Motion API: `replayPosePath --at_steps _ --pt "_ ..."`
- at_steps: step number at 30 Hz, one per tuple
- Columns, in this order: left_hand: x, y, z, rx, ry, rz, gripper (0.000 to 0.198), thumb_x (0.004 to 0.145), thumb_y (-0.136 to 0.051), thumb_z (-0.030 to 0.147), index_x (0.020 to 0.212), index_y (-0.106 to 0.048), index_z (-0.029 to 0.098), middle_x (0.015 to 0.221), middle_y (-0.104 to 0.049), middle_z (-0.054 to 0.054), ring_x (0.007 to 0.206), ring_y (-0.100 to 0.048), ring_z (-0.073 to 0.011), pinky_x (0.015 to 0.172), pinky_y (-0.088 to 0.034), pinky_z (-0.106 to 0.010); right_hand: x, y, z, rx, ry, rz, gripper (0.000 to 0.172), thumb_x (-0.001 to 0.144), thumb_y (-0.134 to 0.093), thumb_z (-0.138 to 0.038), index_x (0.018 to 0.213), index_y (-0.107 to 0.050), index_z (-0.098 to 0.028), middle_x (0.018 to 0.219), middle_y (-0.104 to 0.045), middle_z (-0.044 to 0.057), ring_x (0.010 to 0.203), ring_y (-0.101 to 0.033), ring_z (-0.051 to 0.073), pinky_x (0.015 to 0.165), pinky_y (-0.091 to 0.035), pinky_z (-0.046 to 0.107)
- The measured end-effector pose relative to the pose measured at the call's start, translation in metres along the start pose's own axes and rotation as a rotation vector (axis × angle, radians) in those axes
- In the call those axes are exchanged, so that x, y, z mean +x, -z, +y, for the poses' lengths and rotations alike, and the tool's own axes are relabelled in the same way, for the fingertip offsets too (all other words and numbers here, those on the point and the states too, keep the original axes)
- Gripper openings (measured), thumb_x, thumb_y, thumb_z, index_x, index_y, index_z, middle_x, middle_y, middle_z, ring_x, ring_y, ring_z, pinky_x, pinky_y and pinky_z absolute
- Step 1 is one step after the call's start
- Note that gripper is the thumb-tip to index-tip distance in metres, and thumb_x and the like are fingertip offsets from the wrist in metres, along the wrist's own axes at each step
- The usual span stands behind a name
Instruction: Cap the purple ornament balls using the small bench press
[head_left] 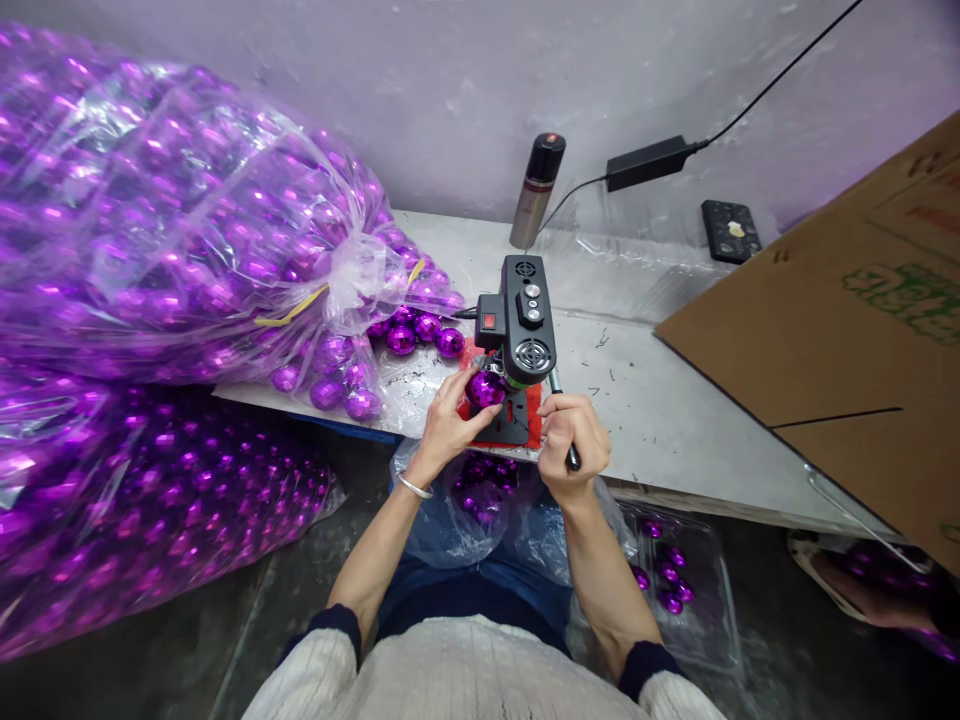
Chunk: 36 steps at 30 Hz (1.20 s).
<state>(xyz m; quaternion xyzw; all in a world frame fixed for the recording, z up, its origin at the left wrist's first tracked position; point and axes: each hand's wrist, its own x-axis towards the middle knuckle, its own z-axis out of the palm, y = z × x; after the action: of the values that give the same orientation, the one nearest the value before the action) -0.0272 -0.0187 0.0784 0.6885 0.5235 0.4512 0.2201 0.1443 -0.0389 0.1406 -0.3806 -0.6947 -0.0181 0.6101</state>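
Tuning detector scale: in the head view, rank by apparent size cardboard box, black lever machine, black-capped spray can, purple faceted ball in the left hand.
1. Cardboard box, cut by the frame edge
2. Black lever machine
3. Black-capped spray can
4. Purple faceted ball

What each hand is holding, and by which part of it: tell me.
The left hand holds a faceted purple ball by its left and near sides; the right hand grips a lever by its black handle.
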Motion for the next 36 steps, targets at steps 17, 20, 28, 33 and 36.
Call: replayPosePath --at_steps 17,20,28,33,36 --pt "0.0002 -0.0012 0.0004 -0.022 0.003 0.011 0.062 0.089 -0.074 0.046 0.143 -0.055 0.023 0.135 -0.066 -0.012 0.127 -0.063 -0.0269 0.110 -0.051 -0.043 -0.0016 -0.0002 0.0001 0.025 -0.011 0.000 0.025 0.094 -0.047 -0.009 0.074 -0.050 -0.022 0.069 -0.058 -0.001 0.066 -0.061 0.014 0.060 -0.045 0.028" --pt "-0.0017 -0.0011 -0.0012 -0.034 0.010 0.017 0.060 0.089 -0.074 0.045 0.141 -0.056 0.023 0.133 -0.067 -0.012 0.125 -0.064 -0.0267 0.108 -0.052 -0.043 -0.0025 0.0000 0.0005 0.028 -0.016 -0.004 0.024 0.094 -0.047 -0.009 0.074 -0.050 -0.023 0.070 -0.059 -0.001 0.067 -0.061 0.014 0.060 -0.046 0.029" --pt "-0.0002 -0.0007 0.0005 -0.045 0.018 0.019 0.060 0.088 -0.075 0.046 0.140 -0.057 0.023 0.134 -0.067 -0.012 0.126 -0.064 -0.0264 0.108 -0.052 -0.042 -0.0001 0.0005 -0.0008 0.020 -0.006 -0.004 0.025 0.094 -0.047 -0.009 0.073 -0.050 -0.023 0.068 -0.058 -0.001 0.066 -0.061 0.014 0.059 -0.045 0.028" --pt "-0.0005 -0.0029 -0.0004 -0.062 0.019 0.025 0.059 0.088 -0.075 0.045 0.140 -0.057 0.022 0.134 -0.067 -0.012 0.126 -0.064 -0.0264 0.109 -0.052 -0.042 0.0002 0.0003 -0.0011 0.013 0.004 -0.006 0.025 0.094 -0.047 -0.008 0.074 -0.049 -0.023 0.068 -0.057 -0.001 0.066 -0.061 0.014 0.058 -0.045 0.028" --pt "-0.0025 -0.0036 -0.0025 -0.065 0.027 0.015 0.059 0.088 -0.074 0.046 0.139 -0.057 0.021 0.133 -0.067 -0.012 0.125 -0.064 -0.0262 0.108 -0.053 -0.042 -0.0003 0.0003 -0.0006 0.013 0.002 -0.008 0.025 0.094 -0.047 -0.008 0.074 -0.050 -0.023 0.069 -0.058 -0.001 0.066 -0.061 0.014 0.058 -0.046 0.028"
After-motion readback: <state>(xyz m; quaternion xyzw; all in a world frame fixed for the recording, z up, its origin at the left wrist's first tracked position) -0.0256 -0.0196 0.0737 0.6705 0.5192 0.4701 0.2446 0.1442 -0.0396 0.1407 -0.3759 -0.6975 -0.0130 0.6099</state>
